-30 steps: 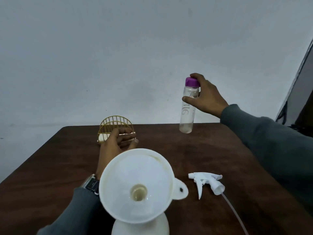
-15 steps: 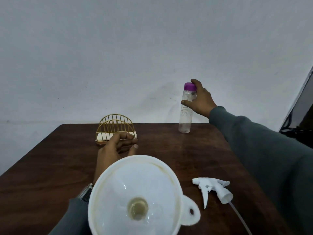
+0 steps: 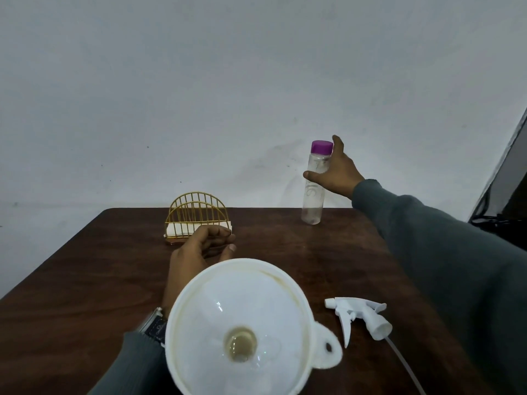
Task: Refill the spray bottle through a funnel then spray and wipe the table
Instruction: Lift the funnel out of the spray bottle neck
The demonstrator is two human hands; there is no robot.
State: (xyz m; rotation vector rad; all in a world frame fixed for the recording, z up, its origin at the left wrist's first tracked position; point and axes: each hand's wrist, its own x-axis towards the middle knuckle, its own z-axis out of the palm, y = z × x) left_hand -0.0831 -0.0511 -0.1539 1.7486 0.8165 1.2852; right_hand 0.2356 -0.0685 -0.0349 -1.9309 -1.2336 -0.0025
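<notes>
the fingers of the right hand are held straight and spread, one of them raised just behind the purple cap, while the thumb is laid across the front of the clear bottle. the hand is opened round the bottle rather than closed on it; whether the skin touches the bottle cannot be told. the bottle is stood upright at the far edge of the table, at one o'clock from the funnel.

the fingers of the left hand are loosely curled towards the thumb and nothing is held in them. this hand is placed at eleven o'clock from the funnel, just behind its rim, and a wristwatch is worn at the edge of a grey sleeve.

the white funnel is found at six o'clock on the table, nearest the camera. a little yellowish liquid is seen in its throat, and a tab with a hole is turned towards four o'clock. what the funnel is set into is hidden by its own bowl.

the white spray head is laid on its side at three o'clock from the funnel, apart from it, with its dip tube trailed towards five o'clock. a gold wire napkin holder with white napkins is set at eleven o'clock, beyond the left hand, near the far edge. a pale wall is seen behind the table.
</notes>
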